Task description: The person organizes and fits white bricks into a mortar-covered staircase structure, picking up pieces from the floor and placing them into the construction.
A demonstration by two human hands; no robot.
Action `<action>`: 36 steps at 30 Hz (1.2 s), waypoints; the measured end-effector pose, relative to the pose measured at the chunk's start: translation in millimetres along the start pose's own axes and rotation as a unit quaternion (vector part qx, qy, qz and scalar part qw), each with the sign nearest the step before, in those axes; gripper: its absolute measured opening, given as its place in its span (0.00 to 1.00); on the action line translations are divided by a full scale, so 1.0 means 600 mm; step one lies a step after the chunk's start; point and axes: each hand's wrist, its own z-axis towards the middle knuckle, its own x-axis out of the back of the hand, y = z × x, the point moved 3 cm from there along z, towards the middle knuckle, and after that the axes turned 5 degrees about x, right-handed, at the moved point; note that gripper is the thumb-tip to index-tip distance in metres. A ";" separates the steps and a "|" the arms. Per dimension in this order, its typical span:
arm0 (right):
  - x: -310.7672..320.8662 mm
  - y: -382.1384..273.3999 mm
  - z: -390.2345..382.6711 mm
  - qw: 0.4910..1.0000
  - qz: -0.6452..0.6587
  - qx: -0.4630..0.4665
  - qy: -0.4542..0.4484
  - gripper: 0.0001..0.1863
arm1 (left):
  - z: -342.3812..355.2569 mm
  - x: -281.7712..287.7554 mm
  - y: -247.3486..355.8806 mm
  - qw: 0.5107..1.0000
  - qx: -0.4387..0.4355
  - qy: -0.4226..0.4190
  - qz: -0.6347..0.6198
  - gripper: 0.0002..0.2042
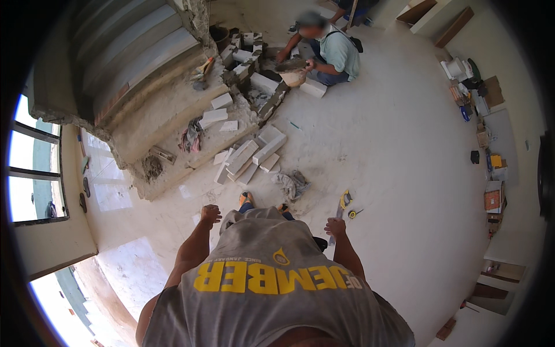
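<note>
1. My L hand: fingers curled, L of shirt; can't tell if fully closed.
2. My R hand: curled, overlaps saw in view; can't tell if clamped on it.
3. Tape measure just R of saw.
4. White blocks piled on flr ahead.

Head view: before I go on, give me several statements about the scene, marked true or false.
1. Loose white blocks lie in a heap ahead of the left hand. True.
2. The left hand grips a brick. False: no brick shows in it.
3. A yellow-handled saw lies by the right hand. True.
4. The tape measure is left of the saw. False: it lies to the saw's right.
5. Another person is low down, wearing a pale shirt. True.
6. The crumpled cloth beside the heap is bright red. False: it is greyish.
</note>
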 end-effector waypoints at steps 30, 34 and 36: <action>-0.062 -0.047 -0.001 0.998 -0.004 0.026 -0.056 0.16 | -0.017 0.001 0.026 0.994 -0.014 0.031 0.101 0.12; -0.002 0.042 -0.029 1.000 0.020 -0.011 -0.012 0.18 | -0.041 -0.071 0.027 0.983 -0.137 0.028 0.121 0.10; -0.010 0.058 -0.044 0.999 -0.006 -0.030 -0.011 0.20 | -0.032 -0.068 0.047 0.973 -0.220 0.056 0.043 0.10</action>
